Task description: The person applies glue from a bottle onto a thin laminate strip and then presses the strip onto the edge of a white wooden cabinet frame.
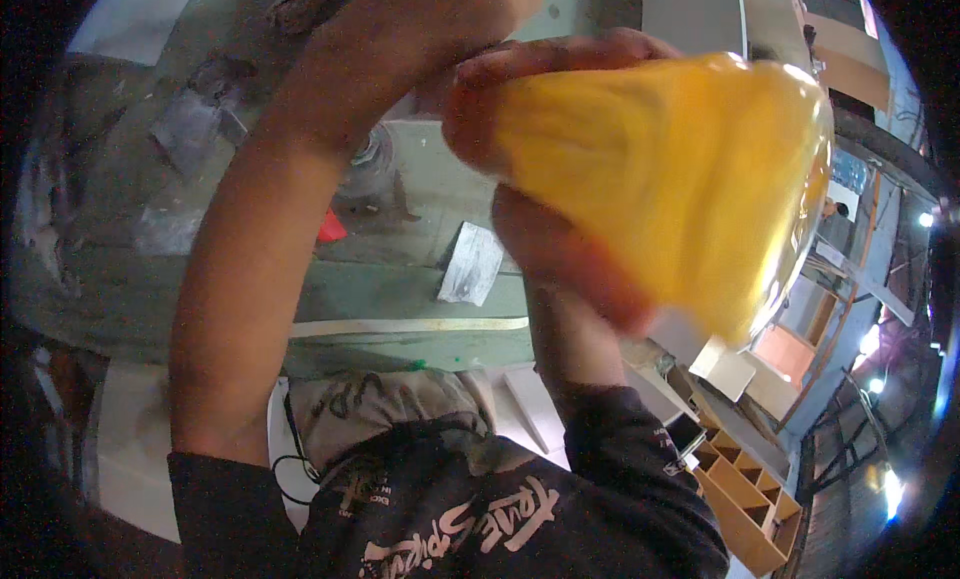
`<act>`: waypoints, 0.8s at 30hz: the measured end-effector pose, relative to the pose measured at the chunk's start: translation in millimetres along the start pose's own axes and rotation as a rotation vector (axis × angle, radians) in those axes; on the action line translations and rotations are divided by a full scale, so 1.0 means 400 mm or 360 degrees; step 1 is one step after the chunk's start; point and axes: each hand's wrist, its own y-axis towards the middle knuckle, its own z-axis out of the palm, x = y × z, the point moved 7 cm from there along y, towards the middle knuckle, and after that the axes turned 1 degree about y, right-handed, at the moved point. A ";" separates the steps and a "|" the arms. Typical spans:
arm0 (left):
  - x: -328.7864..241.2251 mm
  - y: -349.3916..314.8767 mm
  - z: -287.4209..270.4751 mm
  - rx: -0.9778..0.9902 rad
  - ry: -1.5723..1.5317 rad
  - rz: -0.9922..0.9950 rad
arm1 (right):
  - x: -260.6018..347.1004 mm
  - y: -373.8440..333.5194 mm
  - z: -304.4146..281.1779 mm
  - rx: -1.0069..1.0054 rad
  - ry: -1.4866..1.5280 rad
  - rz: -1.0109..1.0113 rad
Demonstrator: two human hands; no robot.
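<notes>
Head view: both hands are holding a translucent yellow-orange soft plastic sheet (690,179) at two o'clock. Right hand (560,249) is pinching its lower edge, left hand (470,39) its top; wooden compartment box (745,499) is lying at five o'clock.

Below my raised arms, a flat grey-white rectangular packet (471,264) lies on the green floor; a pale, open cardboard box (728,369) sits by wooden shelving at lower right.
</notes>
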 end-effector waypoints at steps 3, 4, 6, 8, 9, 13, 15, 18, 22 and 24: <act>-0.014 0.001 -0.001 0.0093 -0.0140 -0.0150 | 0.046 0.022 -0.060 0.0294 -0.0264 -0.0185; -0.013 0.003 0.003 0.0089 -0.0134 -0.0153 | 0.061 0.027 -0.078 0.0387 -0.0343 -0.0240; -0.004 0.006 0.012 0.0080 -0.0138 -0.0168 | 0.108 0.033 -0.160 0.0166 -0.0397 -0.0294; 0.003 -0.001 0.012 0.0038 -0.0132 -0.0152 | 0.134 0.042 -0.191 0.0114 -0.0410 -0.0311; 0.003 0.000 0.013 0.0005 -0.0132 -0.0125 | 0.129 0.038 -0.183 0.0116 -0.0410 -0.0320; 0.002 0.016 0.009 -0.0059 -0.0348 -0.0176 | 0.057 0.007 -0.097 0.0139 -0.0423 -0.0302; 0.007 0.024 -0.007 -0.0046 -0.0939 -0.0370 | 0.010 -0.011 -0.046 0.0135 -0.0452 -0.0265; 0.024 0.006 -0.018 -0.0222 -0.0678 -0.0114 | -0.005 -0.003 -0.038 0.0176 -0.0482 -0.0232; 0.012 0.003 -0.007 -0.0329 -0.0392 -0.0005 | 0.005 0.004 -0.043 0.0114 -0.0568 -0.0243; 0.029 0.003 0.001 -0.0244 -0.0764 -0.0212 | -0.003 0.011 -0.024 0.0004 -0.0664 -0.0244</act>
